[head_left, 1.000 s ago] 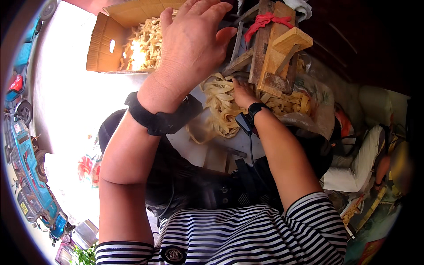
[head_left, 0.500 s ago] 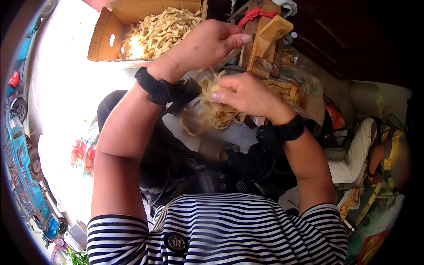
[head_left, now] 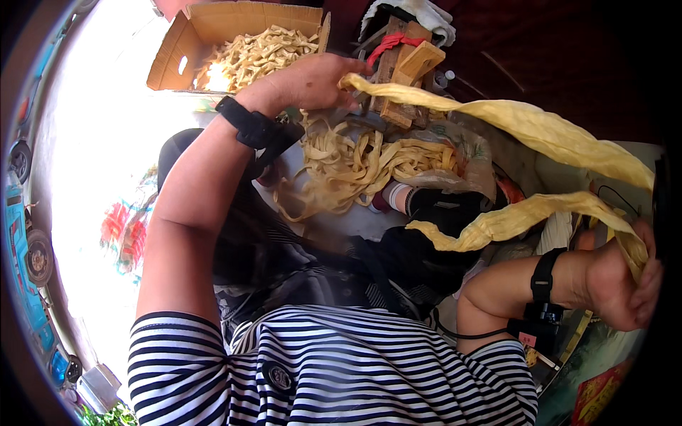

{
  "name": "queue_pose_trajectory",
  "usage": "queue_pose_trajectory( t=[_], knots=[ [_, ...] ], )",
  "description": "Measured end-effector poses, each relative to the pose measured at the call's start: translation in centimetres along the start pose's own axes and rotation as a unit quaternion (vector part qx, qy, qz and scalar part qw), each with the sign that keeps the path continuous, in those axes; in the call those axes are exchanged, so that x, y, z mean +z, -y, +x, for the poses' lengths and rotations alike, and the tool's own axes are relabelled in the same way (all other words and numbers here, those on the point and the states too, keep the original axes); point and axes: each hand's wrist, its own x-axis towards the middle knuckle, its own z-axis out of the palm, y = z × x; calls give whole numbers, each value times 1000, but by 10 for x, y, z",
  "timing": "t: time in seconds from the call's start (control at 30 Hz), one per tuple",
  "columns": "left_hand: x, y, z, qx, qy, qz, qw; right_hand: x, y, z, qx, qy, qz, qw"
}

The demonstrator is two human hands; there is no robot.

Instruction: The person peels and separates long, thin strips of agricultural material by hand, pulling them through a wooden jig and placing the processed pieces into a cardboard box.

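Note:
A long, wrinkled yellow strip (head_left: 511,117) that looks like bean curd skin stretches from my left hand (head_left: 312,84) toward the right rim of the view. The fingers of my left hand are closed on one end, beside a wooden block device (head_left: 408,67) wrapped with red cloth. Out at the far right, my right hand (head_left: 625,287) grips the strip, and a loose length hangs back toward my lap. Between my arms lies a tangled heap of similar strips (head_left: 341,163). Part of it rests on a plastic bag (head_left: 477,160).
An open cardboard box (head_left: 167,67) with many small knotted yellow pieces stands at the far left. White cloth (head_left: 433,21) lies behind the wooden device. A maroon shoe (head_left: 383,197) is beside the heap. Blue vehicles (head_left: 25,248) show along the left rim.
My right hand has swung from the heap out to the far right, drawing a yellow strip along. My left hand stays near the wooden device and now holds the strip's end.

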Motion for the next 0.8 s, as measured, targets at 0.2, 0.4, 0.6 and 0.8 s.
queue_pose_trajectory(
  t=[0.2, 0.4, 0.6, 0.8],
  knots=[
    [3, -51, -11, 166, -89, -172, 967, 32, -77, -39, 302, -86, 229, 921],
    [41, -98, -28, 177, 21, -294, 939, 62, -100, -61, 272, -153, 253, 916],
    [10, -52, -6, 68, 164, -235, 956, 21, -57, -40, 176, -10, 62, 982],
    [-30, -16, -3, -8, -136, -94, 986, -1, -85, -71, 494, 4, -58, 868]
  ],
)
